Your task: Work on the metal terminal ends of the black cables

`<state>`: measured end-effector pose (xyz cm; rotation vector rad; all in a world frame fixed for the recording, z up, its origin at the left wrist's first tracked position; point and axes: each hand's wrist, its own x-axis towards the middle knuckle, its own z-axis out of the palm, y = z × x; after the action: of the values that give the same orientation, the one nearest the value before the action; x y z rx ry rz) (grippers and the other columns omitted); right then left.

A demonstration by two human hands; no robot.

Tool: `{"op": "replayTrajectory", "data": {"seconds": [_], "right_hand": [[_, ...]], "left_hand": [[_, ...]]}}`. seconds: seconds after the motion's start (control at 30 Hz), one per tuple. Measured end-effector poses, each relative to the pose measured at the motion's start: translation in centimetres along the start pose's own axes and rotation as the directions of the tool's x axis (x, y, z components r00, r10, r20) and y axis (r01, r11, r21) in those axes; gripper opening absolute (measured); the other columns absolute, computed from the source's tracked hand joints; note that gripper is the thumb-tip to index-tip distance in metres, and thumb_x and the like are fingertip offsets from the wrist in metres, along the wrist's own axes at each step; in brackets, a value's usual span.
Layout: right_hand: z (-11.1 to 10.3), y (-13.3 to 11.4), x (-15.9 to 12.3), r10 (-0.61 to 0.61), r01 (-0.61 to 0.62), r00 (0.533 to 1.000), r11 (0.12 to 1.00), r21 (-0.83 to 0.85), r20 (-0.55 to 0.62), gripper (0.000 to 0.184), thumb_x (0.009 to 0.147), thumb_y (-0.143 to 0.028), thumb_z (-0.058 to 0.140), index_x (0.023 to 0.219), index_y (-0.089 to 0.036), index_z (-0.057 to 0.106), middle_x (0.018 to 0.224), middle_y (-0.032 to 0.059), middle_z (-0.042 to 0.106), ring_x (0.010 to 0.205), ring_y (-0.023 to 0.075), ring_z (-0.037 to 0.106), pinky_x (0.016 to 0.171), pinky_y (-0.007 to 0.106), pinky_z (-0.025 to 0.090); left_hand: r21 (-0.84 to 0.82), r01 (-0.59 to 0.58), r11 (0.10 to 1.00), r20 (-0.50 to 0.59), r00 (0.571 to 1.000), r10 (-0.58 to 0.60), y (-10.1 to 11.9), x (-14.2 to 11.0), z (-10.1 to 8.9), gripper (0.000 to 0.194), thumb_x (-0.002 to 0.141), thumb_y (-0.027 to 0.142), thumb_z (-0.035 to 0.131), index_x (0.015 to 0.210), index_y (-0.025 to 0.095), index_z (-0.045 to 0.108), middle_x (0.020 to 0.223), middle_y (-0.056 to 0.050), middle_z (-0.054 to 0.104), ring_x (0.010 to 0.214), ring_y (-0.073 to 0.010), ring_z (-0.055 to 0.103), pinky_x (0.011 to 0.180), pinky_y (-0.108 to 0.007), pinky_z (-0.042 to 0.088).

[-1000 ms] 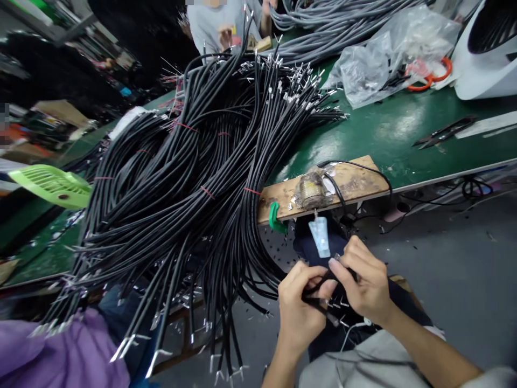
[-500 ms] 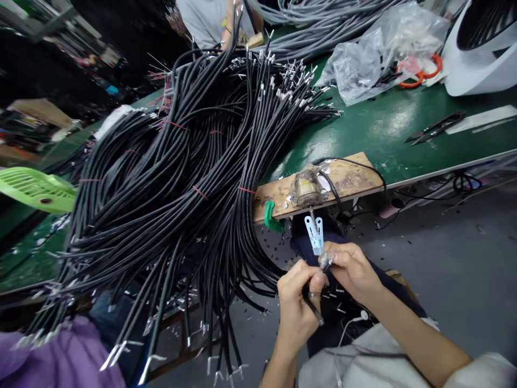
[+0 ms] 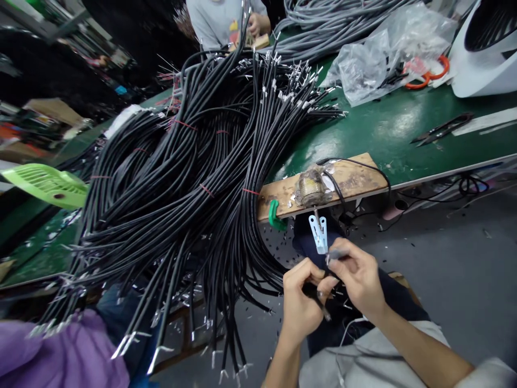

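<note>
My left hand (image 3: 304, 299) is closed around a black cable (image 3: 323, 308), whose short end sticks out below the fingers. Close beside it, my right hand (image 3: 359, 277) is closed in a pinch, with a small greyish piece (image 3: 338, 252) showing at the thumb and forefinger. What that piece is cannot be made out. Just above the right fingertips is a pale blue plastic clip (image 3: 318, 236), attached to the thin shaft of a small motor (image 3: 310, 187). The motor is fixed on a wooden board (image 3: 357, 175) that reaches the table's front edge.
A big heap of black cables (image 3: 214, 161) with stripped ends covers the left and hangs over the edge. A green clamp (image 3: 275, 215) grips the board. Snips (image 3: 442, 129), orange-handled scissors (image 3: 426, 75) and a plastic bag (image 3: 371, 59) lie on the green table (image 3: 388, 126). Another person (image 3: 210, 24) sits opposite.
My right hand has pulled slightly away from the left, and its pinch has turned, with the greyish piece now between thumb and forefinger. My left hand keeps its hold on the cable.
</note>
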<state>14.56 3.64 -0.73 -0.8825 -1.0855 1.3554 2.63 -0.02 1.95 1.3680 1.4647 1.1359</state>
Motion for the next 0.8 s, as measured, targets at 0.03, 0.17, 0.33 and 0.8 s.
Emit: {"op": "replayTrajectory", "data": {"seconds": [0.03, 0.17, 0.33, 0.8], "right_hand": [[0.0, -0.1, -0.1, -0.131, 0.127, 0.991, 0.986, -0.111, -0.031, 0.007, 0.081, -0.019, 0.065, 0.074, -0.019, 0.064, 0.072, 0.0034, 0.058, 0.069, 0.0166, 0.051, 0.064, 0.030, 0.044], [-0.8, -0.6, 0.7, -0.060, 0.080, 0.983, 0.991, -0.109, 0.174, 0.012, 0.082, -0.026, 0.065, 0.074, -0.018, 0.063, 0.074, 0.0045, 0.058, 0.070, 0.0169, 0.051, 0.066, 0.031, 0.044], [-2.3, -1.2, 3.5, 0.413, -0.546, 0.632, 0.838, -0.002, 0.655, 0.036, 0.074, -0.048, 0.070, 0.072, -0.014, 0.059, 0.059, -0.0038, 0.046, 0.051, 0.0076, 0.038, 0.048, 0.021, 0.031], [0.9, -1.9, 7.3, 0.392, -0.483, 0.851, 0.846, 0.226, 0.351, 0.043, 0.070, -0.055, 0.072, 0.064, -0.013, 0.068, 0.056, -0.0001, 0.056, 0.052, 0.0097, 0.046, 0.051, 0.023, 0.036]], "left_hand": [[-0.045, 0.032, 0.998, 0.027, 0.999, -0.030, -0.1, 0.1, -0.2, 0.035, 0.084, 0.037, 0.062, 0.059, 0.016, 0.049, 0.056, 0.003, 0.046, 0.044, -0.0085, 0.049, 0.044, -0.020, 0.036], [-0.144, 0.044, 0.989, 0.118, 0.993, -0.027, -0.6, 0.5, -1.2, 0.035, 0.086, 0.043, 0.060, 0.069, 0.013, 0.064, 0.062, -0.002, 0.055, 0.041, -0.0069, 0.047, 0.039, -0.019, 0.034], [-0.075, -0.138, 0.988, 0.009, 0.990, 0.139, -0.3, 1.0, -1.7, 0.023, 0.079, 0.033, 0.070, 0.064, 0.015, 0.064, 0.061, -0.002, 0.056, 0.057, -0.0119, 0.050, 0.053, -0.023, 0.038], [-0.101, -0.286, 0.953, -0.272, 0.929, 0.250, -0.2, 1.9, -1.0, 0.019, 0.072, 0.020, 0.077, 0.063, 0.017, 0.061, 0.062, 0.001, 0.057, 0.058, -0.0109, 0.053, 0.054, -0.021, 0.042]]}}
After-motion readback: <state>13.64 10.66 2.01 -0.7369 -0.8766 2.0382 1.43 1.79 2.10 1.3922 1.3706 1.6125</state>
